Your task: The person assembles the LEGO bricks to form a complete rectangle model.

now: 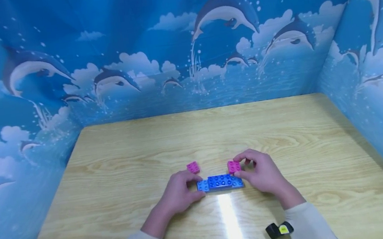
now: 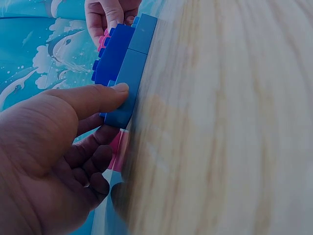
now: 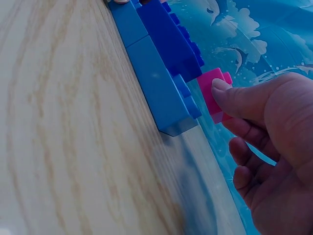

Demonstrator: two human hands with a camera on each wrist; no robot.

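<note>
A dark blue building brick (image 1: 219, 181) sits on top of two light blue bricks (image 3: 156, 85) laid end to end on the table. My left hand (image 1: 179, 191) pinches the left end of this stack between thumb and fingers. Between thumb and forefinger of my right hand (image 1: 262, 172) is a pink brick (image 3: 210, 93), held raised by the stack's right end, where light blue studs show bare. From the right wrist view, a gap separates the pink brick from those studs. A second pink brick (image 1: 193, 167) lies loose just beyond my left hand.
The wooden table (image 1: 127, 152) reaches back to a blue dolphin-print curtain (image 1: 152, 40), which also hangs along the left and right sides. Black straps with small boxes (image 1: 278, 230) circle both wrists over light sleeves.
</note>
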